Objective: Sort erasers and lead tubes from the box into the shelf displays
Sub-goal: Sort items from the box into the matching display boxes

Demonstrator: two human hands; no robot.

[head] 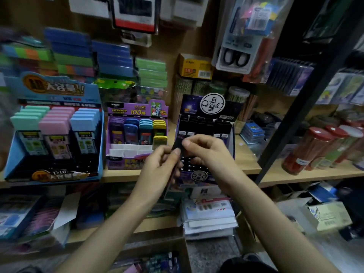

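Both hands meet in front of the shelf and hold a small black lead tube (pixel 177 143) between them. My left hand (pixel 159 166) grips its lower part, and my right hand (pixel 204 152) pinches its top with thumb and forefinger. Just behind them stands a dark purple display (pixel 204 123) with rows of black lead tubes. Left of it a purple display (pixel 136 133) holds coloured lead cases, with white empty slots at its front. At the far left a blue display (pixel 53 133) carries green, pink and blue erasers. A cardboard box (pixel 157 259) with mixed packets lies below.
The wooden shelf (pixel 246 154) also bears jars of pencils (pixel 313 150) at the right and stacked colour blocks (pixel 72 54) at the back. A black shelf post (pixel 307 99) slants on the right. Packets and boxes fill the lower shelf (pixel 208 215).
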